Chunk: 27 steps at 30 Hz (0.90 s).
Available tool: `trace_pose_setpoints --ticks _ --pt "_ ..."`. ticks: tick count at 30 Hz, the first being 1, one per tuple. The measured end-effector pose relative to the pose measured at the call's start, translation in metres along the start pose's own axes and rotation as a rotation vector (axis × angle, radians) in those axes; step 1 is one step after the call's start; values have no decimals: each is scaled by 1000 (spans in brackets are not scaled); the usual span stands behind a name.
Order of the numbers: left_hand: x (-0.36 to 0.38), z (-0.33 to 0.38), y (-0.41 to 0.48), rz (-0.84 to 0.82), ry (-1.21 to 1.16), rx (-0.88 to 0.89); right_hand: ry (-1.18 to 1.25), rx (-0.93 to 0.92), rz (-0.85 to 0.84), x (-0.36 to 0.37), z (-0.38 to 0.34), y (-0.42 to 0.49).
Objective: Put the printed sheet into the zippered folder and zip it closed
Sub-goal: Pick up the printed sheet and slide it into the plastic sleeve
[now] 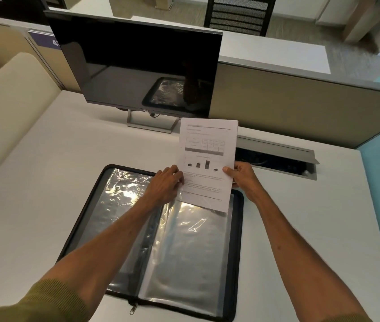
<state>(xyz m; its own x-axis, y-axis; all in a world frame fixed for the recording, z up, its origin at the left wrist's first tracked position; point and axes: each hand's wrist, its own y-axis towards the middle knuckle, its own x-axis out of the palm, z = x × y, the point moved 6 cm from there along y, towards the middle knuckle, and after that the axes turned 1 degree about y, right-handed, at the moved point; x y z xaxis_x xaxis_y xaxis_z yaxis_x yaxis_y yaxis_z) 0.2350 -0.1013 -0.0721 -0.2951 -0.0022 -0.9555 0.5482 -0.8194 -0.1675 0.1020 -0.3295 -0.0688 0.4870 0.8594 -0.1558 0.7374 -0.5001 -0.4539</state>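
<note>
Both hands work at the far edge of the open folder. Right hand (242,174) pinches the right edge of the white printed sheet (207,159), thumb on the printed face, fingers behind. Left hand (167,184) is closed on the top edge of a clear plastic sleeve (184,247) at the sheet's lower left; whether it also touches the paper cannot be told.

Sheet held in portrait, long axis running away from the person, tilted slightly so the top leans right. Printed face toward the camera: a table near the top, a small bar chart in the middle, text lines below, too blurred to read. Its bottom edge sits over the top of the right-hand sleeve; its top end reaches past the folder, toward the monitor's foot. Whether the bottom edge is inside the sleeve or merely over it cannot be told.

Black zippered folder (236,252) lies open flat on the white worktop (56,170), spine running away from the person, glossy clear sleeves on both halves. Metal zipper pull (133,309) hangs at the near edge, by the spine.

Beyond: dark Dell monitor (138,66) on a silver stand, screen off, reflecting the folder. To the right of the sheet, a grey cable hatch (277,156) set in the worktop, lid raised. Olive sleeves (45,303) on both forearms.
</note>
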Motion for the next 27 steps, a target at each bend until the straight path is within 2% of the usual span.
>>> trace_pose_setpoints --ticks 7,17,20,23,27 --pt "6 8 4 -34 -29 30 -137 56 -116 11 13 -4" --pt "15 24 4 -34 -24 51 -333 100 -155 6 27 -2" --pt "16 25 3 -29 -29 31 -244 86 -104 8 20 1" --pt "18 25 1 -25 -40 15 -115 72 28 11 8 5" --pt "18 26 2 -11 -37 13 -171 32 169 13 -5 6"
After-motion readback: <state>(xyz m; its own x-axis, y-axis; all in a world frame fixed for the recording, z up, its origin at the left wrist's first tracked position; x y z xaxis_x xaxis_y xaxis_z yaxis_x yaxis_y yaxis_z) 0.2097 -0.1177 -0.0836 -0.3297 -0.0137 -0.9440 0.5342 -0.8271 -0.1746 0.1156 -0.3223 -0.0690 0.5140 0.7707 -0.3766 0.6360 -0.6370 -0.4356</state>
